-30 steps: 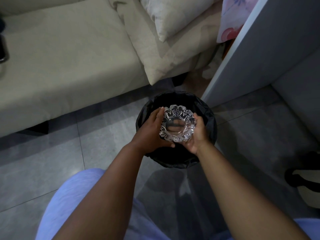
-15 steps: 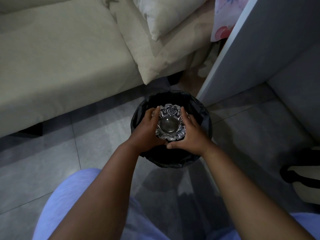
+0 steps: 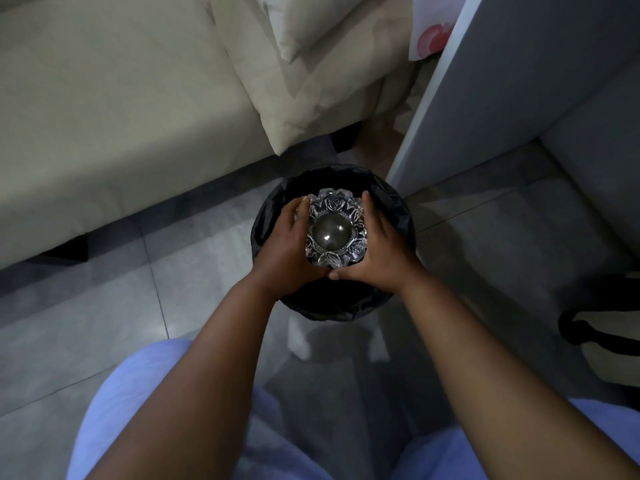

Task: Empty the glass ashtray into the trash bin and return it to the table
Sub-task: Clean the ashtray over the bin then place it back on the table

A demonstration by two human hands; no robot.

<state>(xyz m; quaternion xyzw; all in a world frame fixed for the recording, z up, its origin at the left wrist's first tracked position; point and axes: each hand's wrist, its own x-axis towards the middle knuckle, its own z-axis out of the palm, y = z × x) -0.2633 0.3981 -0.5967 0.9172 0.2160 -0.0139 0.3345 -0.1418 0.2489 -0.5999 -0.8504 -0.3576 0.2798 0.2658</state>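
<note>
Emptying was in hand, we judged; our left hand (image 3: 289, 245) and right hand (image 3: 379, 251) clasped the glass ashtray (image 3: 335, 233) upturned over the trash bin (image 3: 398, 209); next, righting it for the table.

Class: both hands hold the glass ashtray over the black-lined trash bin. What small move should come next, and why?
Probably a gentle shake or tap. The glass ashtray seems turned base-up over the trash bin, clasped between the left hand and right hand. Whether anything clings inside cannot be seen, so loosen it before lifting away.
</note>
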